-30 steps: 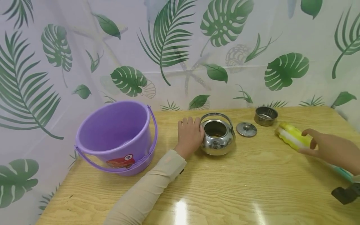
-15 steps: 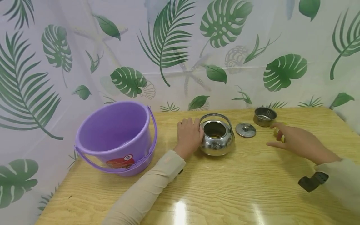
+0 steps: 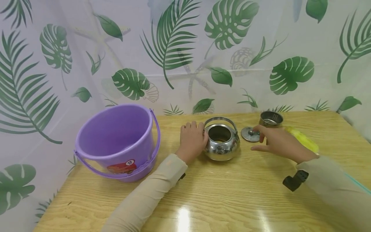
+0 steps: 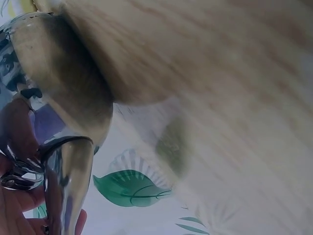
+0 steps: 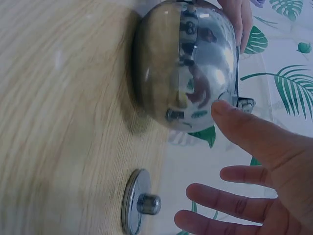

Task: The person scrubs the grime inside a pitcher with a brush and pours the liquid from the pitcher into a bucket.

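A shiny metal kettle (image 3: 221, 150) stands uncovered on the wooden table, its handle raised. My left hand (image 3: 192, 140) grips its left side; in the left wrist view the fingers curl about the tapered metal spout (image 4: 68, 178). My right hand (image 3: 282, 143) hovers just right of the round kettle lid (image 3: 248, 135), thumb and fingers apart, holding nothing. Flat on the table, the lid shows its knob (image 5: 149, 203) in the right wrist view. Behind the right hand sits a small metal strainer basket (image 3: 271, 118), partly covered by it.
A big purple bucket (image 3: 139, 162) stands at the left with its handle hanging down. Beyond the right wrist lies a yellow and white sponge-like thing (image 3: 304, 141), partly hidden. A thin teal edge (image 3: 357, 183) shows by the right sleeve. Leaf-printed cloth backs the table (image 3: 220, 199).
My right hand has swept left from beside the yellow and white thing to the kettle lid. The left hand stays on the kettle, which has not moved on the table.
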A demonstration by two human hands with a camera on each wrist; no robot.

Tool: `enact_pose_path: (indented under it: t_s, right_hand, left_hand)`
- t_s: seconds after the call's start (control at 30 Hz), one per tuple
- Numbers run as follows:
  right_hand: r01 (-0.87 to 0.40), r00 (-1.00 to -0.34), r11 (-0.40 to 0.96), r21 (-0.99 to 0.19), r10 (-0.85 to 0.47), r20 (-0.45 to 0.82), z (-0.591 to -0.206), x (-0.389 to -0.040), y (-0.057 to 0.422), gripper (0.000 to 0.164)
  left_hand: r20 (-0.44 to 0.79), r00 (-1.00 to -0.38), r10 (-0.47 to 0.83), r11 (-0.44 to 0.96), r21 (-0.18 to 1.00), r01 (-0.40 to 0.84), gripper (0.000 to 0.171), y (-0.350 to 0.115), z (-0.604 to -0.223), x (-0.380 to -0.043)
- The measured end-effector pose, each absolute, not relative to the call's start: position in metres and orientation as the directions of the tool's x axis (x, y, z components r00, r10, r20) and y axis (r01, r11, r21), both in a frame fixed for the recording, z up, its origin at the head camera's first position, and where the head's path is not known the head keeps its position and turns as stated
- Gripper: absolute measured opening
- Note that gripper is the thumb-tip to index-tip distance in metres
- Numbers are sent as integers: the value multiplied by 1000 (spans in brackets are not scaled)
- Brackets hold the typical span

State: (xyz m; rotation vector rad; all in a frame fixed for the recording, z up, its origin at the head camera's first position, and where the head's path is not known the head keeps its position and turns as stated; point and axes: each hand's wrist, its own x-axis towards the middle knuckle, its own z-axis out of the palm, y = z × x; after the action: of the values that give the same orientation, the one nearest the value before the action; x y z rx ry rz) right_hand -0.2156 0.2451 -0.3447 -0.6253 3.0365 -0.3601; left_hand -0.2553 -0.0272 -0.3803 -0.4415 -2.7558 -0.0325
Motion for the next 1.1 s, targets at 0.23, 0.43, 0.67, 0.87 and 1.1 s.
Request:
enact_pose_path:
  t_s: [0.23,0.43,0.67,0.87,1.1]
  right_hand:
    - [-401,-911,882,-245,-411,12,-345,-219,232,66]
    - [-447,-890,858,-253,-455,28,-349,-224,225,63]
    - [-484,-870,824,-293,-490,60,-354,-228,219,67]
    - [-481,-862,798,-364,-505,32,-357,-229,214,78]
    - [-495,-844,749,-439,-535,39,-362,-229,208,90]
  left_hand:
    - [332,-889,314,945,-24,325,45,-31,-376,-250]
    - [336,-872,355,921,33,388,51,-36,-375,-244]
    - [317,-851,418,869,135,477,67,-46,-374,-240]
    - [247,-833,494,841,105,530,71,-56,-369,-242]
    - [183,-816,548,823,55,565,71,-62,-365,-245]
